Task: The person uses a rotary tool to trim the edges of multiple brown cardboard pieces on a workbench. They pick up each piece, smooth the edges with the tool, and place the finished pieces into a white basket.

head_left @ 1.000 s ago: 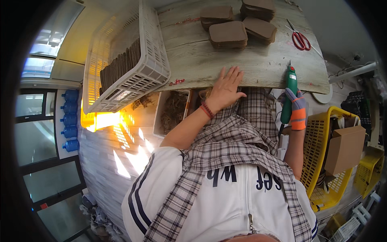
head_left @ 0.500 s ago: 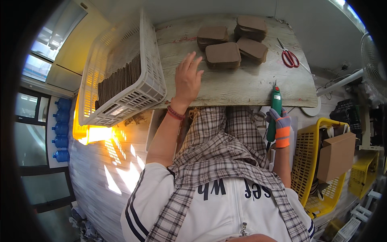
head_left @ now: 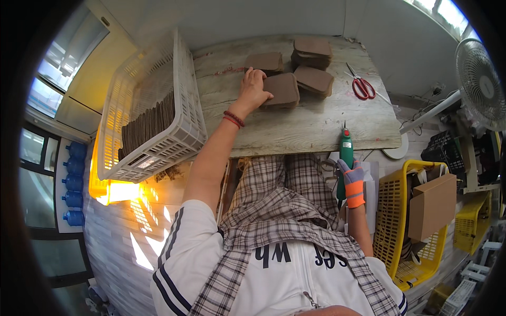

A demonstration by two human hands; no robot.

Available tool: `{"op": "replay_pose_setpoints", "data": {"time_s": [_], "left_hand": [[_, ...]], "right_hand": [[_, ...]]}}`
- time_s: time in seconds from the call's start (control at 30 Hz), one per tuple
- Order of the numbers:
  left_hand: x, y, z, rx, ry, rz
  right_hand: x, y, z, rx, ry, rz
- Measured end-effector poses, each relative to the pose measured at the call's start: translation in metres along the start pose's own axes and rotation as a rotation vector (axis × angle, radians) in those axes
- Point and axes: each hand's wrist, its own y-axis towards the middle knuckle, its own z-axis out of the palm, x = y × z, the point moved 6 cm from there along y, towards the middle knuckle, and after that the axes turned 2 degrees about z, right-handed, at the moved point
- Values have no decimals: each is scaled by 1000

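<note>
My left hand is bare, with a red beaded bracelet at the wrist. It reaches over the table, its fingers and thumb bent around the left end of the front stack of brown rounded-corner flat pieces. Three more such stacks sit close by: one at the back left, one at the back right and one at the right. My right hand, in a grey and orange glove, is closed on a green handheld tool. The tool's thin pointed tip rises over the table's front edge.
A white plastic crate at the left holds a row of upright brown pieces. Red-handled scissors lie on the worn table. Rightward are a fan and a yellow basket with a cardboard box.
My left hand has moved rightward onto the front stack, which now sits slightly turned. The whole view has shifted a little. My right hand still holds the green tool.
</note>
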Motion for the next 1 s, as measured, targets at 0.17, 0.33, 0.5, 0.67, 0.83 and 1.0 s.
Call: {"op": "replay_pose_setpoints", "data": {"time_s": [0.17,0.33,0.5,0.67,0.83,1.0], "left_hand": [[-9,1,-20,-139,-88,40],[-10,-8,-27,-68,-537,-69],[-30,-53,-7,-326,-1701,-477],[-73,-72,38,-518,-2262,-684],[-96,-74,52,-478,-2321,-648],[-104,-77,55,-449,-2345,-617]], "right_hand": [[-4,0,0,10,14,-1],[-5,1,-1,-6,-65,-49],[52,-28,17,45,-40,-15],[77,-48,43,171,67,-31],[87,-63,52,234,64,0],[95,-71,56,268,74,14]]}}
